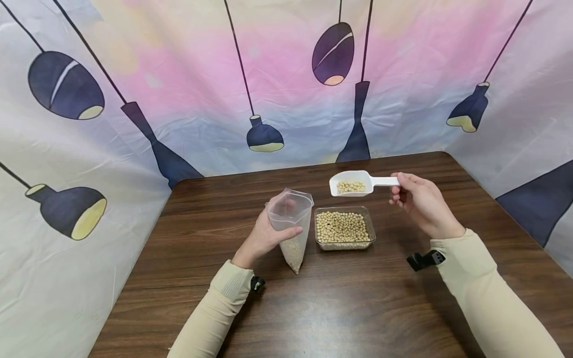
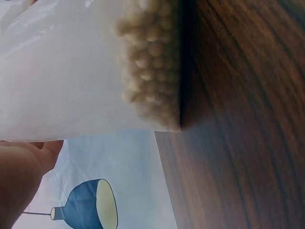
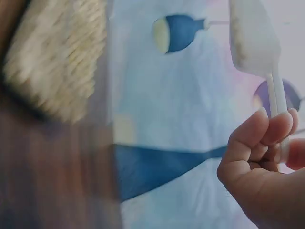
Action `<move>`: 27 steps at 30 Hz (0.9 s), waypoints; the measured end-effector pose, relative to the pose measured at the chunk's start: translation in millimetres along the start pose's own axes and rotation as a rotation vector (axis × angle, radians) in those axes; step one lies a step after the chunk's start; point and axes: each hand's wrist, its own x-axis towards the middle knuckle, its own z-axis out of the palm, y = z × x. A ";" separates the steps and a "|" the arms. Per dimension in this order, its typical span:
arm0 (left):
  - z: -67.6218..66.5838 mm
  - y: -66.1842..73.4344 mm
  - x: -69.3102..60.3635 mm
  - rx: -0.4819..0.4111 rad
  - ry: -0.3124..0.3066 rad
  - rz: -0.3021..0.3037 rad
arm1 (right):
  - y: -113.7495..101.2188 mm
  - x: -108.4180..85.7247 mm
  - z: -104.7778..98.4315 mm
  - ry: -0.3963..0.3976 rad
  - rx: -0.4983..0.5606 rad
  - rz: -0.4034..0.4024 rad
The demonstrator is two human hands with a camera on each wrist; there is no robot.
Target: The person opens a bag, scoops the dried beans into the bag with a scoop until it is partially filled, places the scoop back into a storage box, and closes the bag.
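Observation:
A clear plastic bag (image 1: pixel 291 211) stands upright with its mouth spread, and pale round beans (image 2: pixel 152 67) fill its bottom. My left hand (image 1: pixel 264 233) grips the bag round its upper side, thumb across the front. By its handle, my right hand (image 1: pixel 423 201) holds a white plastic scoop (image 1: pixel 369 182) above the table. Beans (image 1: pixel 351 187) lie in the scoop's bowl, which is roughly level. Below the scoop, a clear rectangular tub (image 1: pixel 345 245) full of the same beans sits just right of the bag. In the right wrist view the tub is blurred.
Everything stands on a dark wood-grain table (image 1: pixel 340 298). A fabric backdrop (image 1: pixel 192 99) printed with hanging lamps rises behind and beside it. Dark straps with small devices (image 1: pixel 425 259) sit at both wrists.

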 end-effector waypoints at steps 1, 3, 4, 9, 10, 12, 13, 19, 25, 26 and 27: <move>-0.1 0.4 0.1 0.002 0.000 -0.002 | -3.4 -0.1 5.1 -0.013 0.011 -0.018; -0.4 0.7 0.4 0.004 -0.001 -0.003 | -9.5 -0.3 16.2 -0.034 0.036 -0.051; -0.5 1.3 0.5 0.005 -0.002 -0.005 | -12.2 -0.5 22.2 -0.042 0.045 -0.068; -0.8 3.2 0.0 0.021 -0.006 -0.013 | -23.0 -3.5 52.4 -0.069 0.060 -0.149; -0.7 3.3 -0.3 0.023 -0.006 -0.015 | -24.7 -4.6 57.5 -0.075 0.056 -0.161; -0.6 3.3 -0.9 0.023 -0.006 -0.021 | -27.5 -6.1 66.7 -0.086 0.043 -0.183; -0.5 3.2 -1.1 0.020 -0.006 -0.023 | -28.7 -6.8 70.8 -0.092 0.033 -0.193; 0.4 2.8 -1.1 0.007 0.003 -0.025 | -31.6 -9.2 88.5 -0.092 -0.029 -0.253; 0.2 3.1 -0.5 0.004 0.008 -0.038 | -29.9 -11.0 96.1 -0.040 -0.174 -0.343; 0.1 3.3 -0.3 0.006 0.007 -0.039 | -29.8 -11.3 97.1 -0.031 -0.209 -0.360; -0.1 3.9 -0.2 0.012 0.007 -0.042 | -29.8 -11.5 98.1 -0.021 -0.244 -0.378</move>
